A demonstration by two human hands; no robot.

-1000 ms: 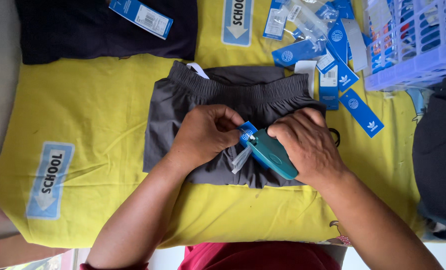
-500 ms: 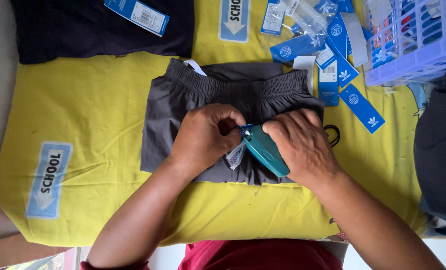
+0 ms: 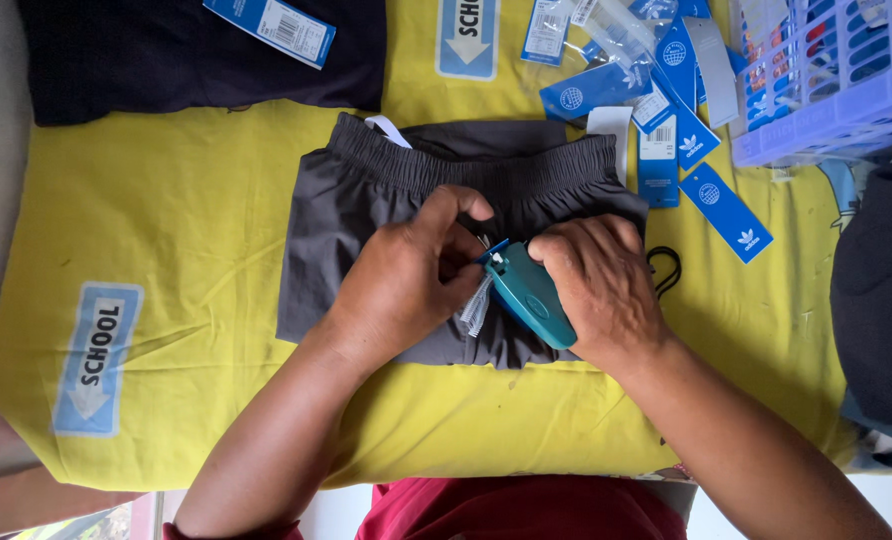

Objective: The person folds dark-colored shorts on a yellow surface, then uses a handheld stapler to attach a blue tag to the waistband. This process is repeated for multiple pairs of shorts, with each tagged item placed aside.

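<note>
My right hand [image 3: 606,290] presses the teal plastic tagging gun [image 3: 531,295] into the folded grey shorts [image 3: 366,200] mid-worktop, my left hand [image 3: 411,275] pinching fabric; no tag attached yet.

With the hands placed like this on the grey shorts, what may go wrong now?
1. The left hand pinches the fabric right at the tip of the teal tagging gun held by the right hand; its fingers may get pricked.
2. The grey shorts lie folded, so the gun may catch several layers at once.
3. The loose blue tags lie close by and may be knocked about.
</note>
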